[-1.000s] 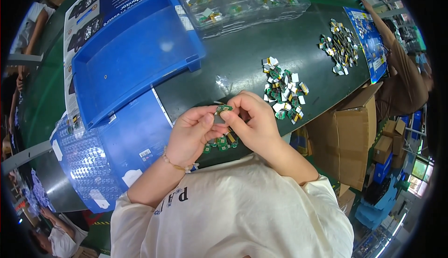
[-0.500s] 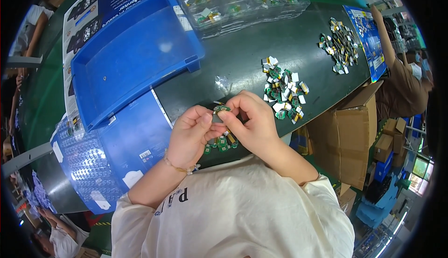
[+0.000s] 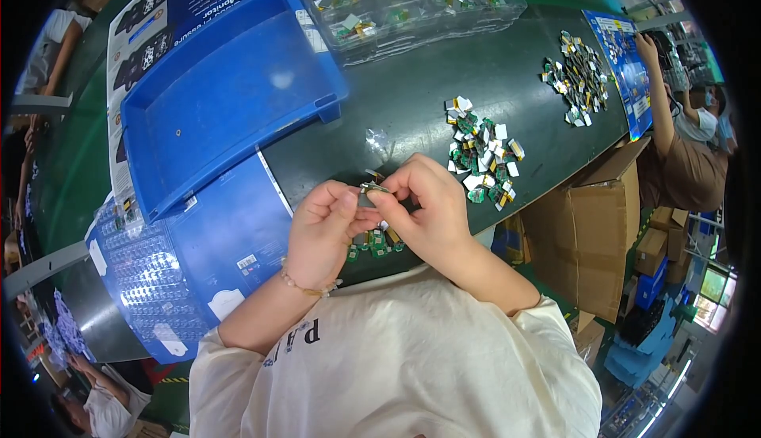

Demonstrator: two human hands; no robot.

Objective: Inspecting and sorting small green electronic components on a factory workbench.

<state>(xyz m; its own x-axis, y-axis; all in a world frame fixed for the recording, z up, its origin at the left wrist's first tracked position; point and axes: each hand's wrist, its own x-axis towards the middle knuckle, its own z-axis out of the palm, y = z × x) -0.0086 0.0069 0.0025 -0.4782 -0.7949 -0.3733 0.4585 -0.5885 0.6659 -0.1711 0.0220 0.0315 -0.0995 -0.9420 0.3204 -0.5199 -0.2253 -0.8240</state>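
Over the dark table top, my left hand (image 3: 326, 214) and my right hand (image 3: 424, 204) meet and pinch one small circuit board (image 3: 374, 189) between their fingertips. Its grey, flat face shows in part; the fingers cover most of the rest. Beneath and behind my hands lies a small group of green circuit boards (image 3: 379, 243), partly hidden. To the right of my right hand is a heap of green boards with white and yellow pieces (image 3: 483, 153).
A blue plastic bin (image 3: 230, 89) stands at the left, with clear trays of boards (image 3: 404, 2) behind it. Another board heap (image 3: 580, 81) lies far right. A cardboard box (image 3: 583, 236) stands beside the table edge. Co-workers sit along both sides; clear blister trays (image 3: 147, 267) lie at lower left.
The circuit board has tilted slightly between my fingertips, while both hands stay almost in place. At the far right, a co-worker's arm has shifted over the blue sheet.
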